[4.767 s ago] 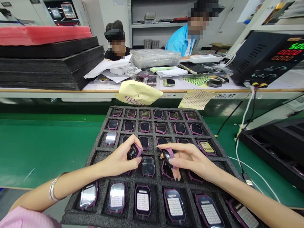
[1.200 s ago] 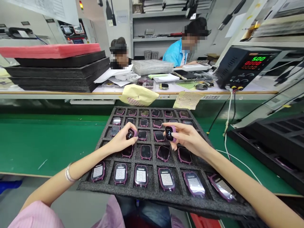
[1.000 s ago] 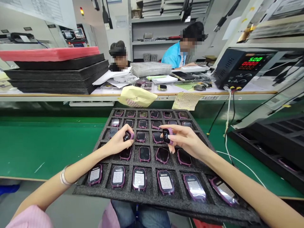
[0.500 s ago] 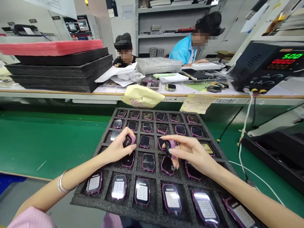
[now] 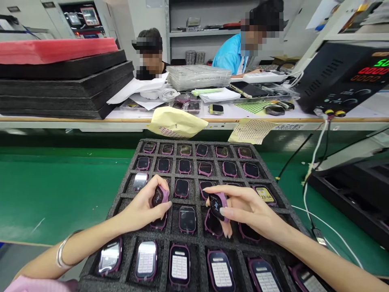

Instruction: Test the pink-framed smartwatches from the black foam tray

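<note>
A purple-cased smartwatch body [image 5: 157,197] is pinched in my left hand [image 5: 146,207], its dark screen tilted toward me. My right hand [image 5: 243,202] grips another purple smartwatch body [image 5: 216,206] between thumb and fingers, a white mark lit on its screen. Both are held above a black foam tray [image 5: 199,247] divided into square compartments. Purple watches lie in most visible compartments. Those in the nearest row, such as one watch [image 5: 179,264], show a white keypad-like screen. One watch [image 5: 263,194] right of my right hand has a yellow display. My hands cover parts of the middle rows.
Stacked black foam trays [image 5: 60,95] under pink foam [image 5: 57,50] stand on the back shelf at left. A power supply [image 5: 343,77] is at right, with cables [image 5: 317,162] hanging down. Yellow bags hang over the shelf edge. Two people sit beyond.
The view has tipped down and closer, so the tray appears larger and lower. Both hands keep their watches, and both screens are turned slightly more toward me.
</note>
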Available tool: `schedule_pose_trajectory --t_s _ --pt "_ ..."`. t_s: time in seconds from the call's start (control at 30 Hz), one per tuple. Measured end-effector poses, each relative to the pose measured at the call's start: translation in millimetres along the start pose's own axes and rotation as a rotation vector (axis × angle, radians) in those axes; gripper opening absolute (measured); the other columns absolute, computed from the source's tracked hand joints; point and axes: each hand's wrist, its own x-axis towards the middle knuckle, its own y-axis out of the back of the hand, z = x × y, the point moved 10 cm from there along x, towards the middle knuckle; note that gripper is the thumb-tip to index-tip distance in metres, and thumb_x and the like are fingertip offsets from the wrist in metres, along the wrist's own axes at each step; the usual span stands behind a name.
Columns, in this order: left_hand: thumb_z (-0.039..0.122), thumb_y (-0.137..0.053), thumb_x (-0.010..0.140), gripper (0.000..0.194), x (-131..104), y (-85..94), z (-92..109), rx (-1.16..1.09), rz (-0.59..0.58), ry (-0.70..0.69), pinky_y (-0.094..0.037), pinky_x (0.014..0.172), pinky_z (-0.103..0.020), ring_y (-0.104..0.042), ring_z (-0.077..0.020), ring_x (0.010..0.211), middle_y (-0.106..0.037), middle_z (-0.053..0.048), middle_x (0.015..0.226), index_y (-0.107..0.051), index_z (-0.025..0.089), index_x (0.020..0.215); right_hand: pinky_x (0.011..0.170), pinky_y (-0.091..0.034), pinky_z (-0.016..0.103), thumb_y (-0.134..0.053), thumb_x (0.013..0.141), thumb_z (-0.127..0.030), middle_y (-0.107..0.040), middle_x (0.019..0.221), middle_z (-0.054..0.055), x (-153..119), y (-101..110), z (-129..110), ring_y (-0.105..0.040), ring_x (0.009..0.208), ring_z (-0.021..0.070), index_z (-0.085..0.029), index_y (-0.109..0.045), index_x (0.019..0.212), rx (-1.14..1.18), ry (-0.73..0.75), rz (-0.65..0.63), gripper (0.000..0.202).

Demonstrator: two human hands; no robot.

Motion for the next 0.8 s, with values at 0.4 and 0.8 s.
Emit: schedule_pose_trajectory --t_s 0.4,0.8 --pt "0.013 -0.063 0.075 0.041 10.7 -21.9 -0.7 -0.229 -0.066 0.244 -0.052 0.067 -0.028 -0.061 -0.0141 0.074 -0.058 -0.001 0.09 -0.05 0.019 0.112 0.054 -0.058 0.027 -0.068 0.087 -0.032 -0.065 0.11 0.015 13.7 -7.2 1.1 -0.069 0.065 0.0176 -0.014 -0.052 0.126 0.032 -0.055 0.032 0.046" --pt "0.01 -0.056 0.078 0.036 22.9 -28.2 -7.1 -0.293 -0.05 0.228 -0.056 0.084 -0.038 -0.062 -0.0207 0.097 -0.063 -0.006 0.105 -0.055 0.019 0.113 0.052 -0.057 0.027 -0.068 0.081 -0.025 -0.067 0.103 0.013 22.9 0.2 4.8 -0.071 0.067 0.0201 -0.013 -0.048 0.13 -0.016 -0.035 0.136 0.054"
